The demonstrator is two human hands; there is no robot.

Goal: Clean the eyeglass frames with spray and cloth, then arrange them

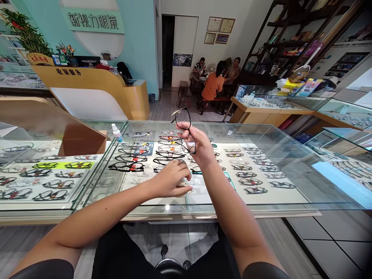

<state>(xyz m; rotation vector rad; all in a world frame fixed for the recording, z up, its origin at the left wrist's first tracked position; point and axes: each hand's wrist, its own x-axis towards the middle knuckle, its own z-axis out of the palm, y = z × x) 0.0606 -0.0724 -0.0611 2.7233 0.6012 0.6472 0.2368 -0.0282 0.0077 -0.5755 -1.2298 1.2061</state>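
My right hand [200, 145] holds up a pair of dark-rimmed eyeglasses [190, 117] above the glass counter, its fingers closed on the frame. The eyeglasses are turned on end, one lens above the other. Low over the counter top, my left hand [173, 179] has its fingers and thumb curved around a small pale cloth [183, 183]. The palm hides part of that cloth. Beyond the left hand lie rows of eyeglasses [126, 166], several with red tags. A white spray bottle [117, 133] with a blue label stands farther back on the left.
The glass display counter [290, 205] spans the view, with more frames [255, 190] at the right. A brown wooden stand [84, 143] rises at the left. My stool [170, 267] is below. Several people sit at a table far back, one in an orange top [213, 86].
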